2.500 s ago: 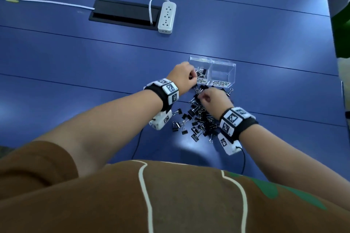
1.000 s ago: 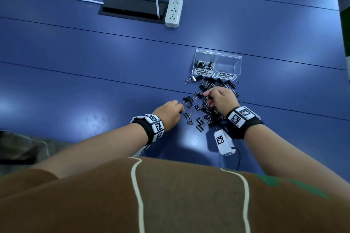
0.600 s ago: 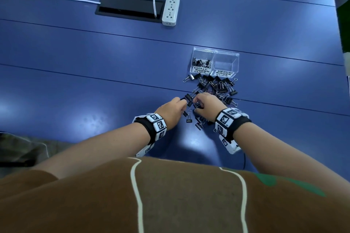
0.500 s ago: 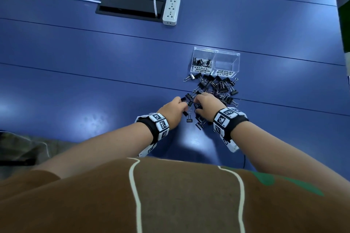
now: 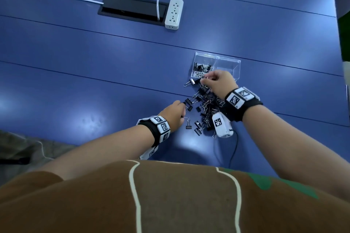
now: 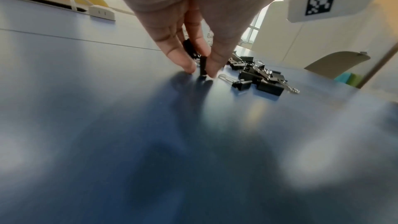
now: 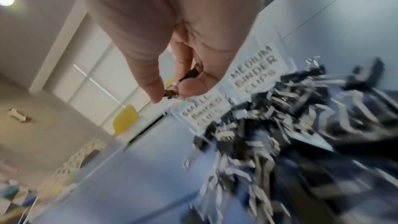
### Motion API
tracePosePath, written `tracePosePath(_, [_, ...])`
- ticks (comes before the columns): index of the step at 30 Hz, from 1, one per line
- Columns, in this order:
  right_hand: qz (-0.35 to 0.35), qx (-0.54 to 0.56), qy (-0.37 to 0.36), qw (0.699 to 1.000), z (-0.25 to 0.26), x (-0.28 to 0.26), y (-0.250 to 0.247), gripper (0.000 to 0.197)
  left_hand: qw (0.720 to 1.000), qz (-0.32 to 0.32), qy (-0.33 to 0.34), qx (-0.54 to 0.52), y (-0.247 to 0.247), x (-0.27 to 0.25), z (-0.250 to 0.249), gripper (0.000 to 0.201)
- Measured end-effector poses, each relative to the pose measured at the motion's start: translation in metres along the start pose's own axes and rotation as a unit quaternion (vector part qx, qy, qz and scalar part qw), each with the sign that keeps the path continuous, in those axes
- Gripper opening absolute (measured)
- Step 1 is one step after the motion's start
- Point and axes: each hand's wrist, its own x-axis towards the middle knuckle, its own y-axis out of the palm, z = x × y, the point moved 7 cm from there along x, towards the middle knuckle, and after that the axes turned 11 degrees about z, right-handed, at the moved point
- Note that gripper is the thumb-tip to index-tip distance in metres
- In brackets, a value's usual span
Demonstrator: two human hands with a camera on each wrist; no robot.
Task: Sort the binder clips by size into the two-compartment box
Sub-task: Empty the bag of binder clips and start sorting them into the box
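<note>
The right hand [image 5: 219,83] pinches a small black binder clip [image 7: 170,93] between thumb and fingertips, its wire handle showing beside the thumb; the hand hangs just in front of the clear two-compartment box [image 5: 227,62], over the label of the left compartment. The left hand [image 5: 173,112] has its fingertips down on the blue table [image 5: 94,81], thumb and fingers closed on another small clip [image 6: 203,65] that stands upright on the surface at the near left fringe of the pile of binder clips [image 5: 205,108].

The pile spreads from the box's front wall back toward the person. The box's left compartment, labelled for small clips, holds several clips; the right one, labelled MEDIUM BINDER CLIPS, looks bare from the head view. One clip [image 5: 188,124] lies apart at the near edge of the pile, just beside the left wrist.

Toward the far edge of the table a white power strip [image 5: 173,14] lies beside a black cable hatch [image 5: 132,8].
</note>
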Motion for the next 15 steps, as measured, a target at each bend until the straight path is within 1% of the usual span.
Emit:
tracePosePath(3, [-0.055,-0.001,-0.009,0.998,0.019,0.019,-0.026,0.023,0.999,-0.014,0.02,-0.03,-0.005,-0.001,0.0,0.017])
tracePosePath(5, [-0.076,-0.046,-0.009,0.996,0.027,0.032,-0.034,0.021,0.998,-0.025,0.03,-0.039,-0.011,-0.002,0.0,0.012])
tracePosePath(7, [-0.07,-0.112,-0.012,0.991,0.033,0.043,-0.034,0.019,0.997,-0.042,0.033,-0.051,-0.023,-0.001,-0.001,0.005])
tracePosePath(11, [-0.041,-0.2,-0.034,0.978,0.038,0.045,-0.026,0.028,0.992,-0.095,0.03,-0.072,-0.063,0.008,-0.008,0.007])
tracePosePath(14, [-0.054,-0.204,-0.063,0.975,0.037,0.03,-0.019,0.02,0.988,-0.139,0.034,-0.061,-0.098,0.022,-0.021,0.006])
tracePosePath(15, [-0.035,-0.209,-0.055,0.976,0.032,0.025,-0.012,0.018,0.986,-0.15,0.04,-0.063,-0.11,0.028,-0.027,0.006])
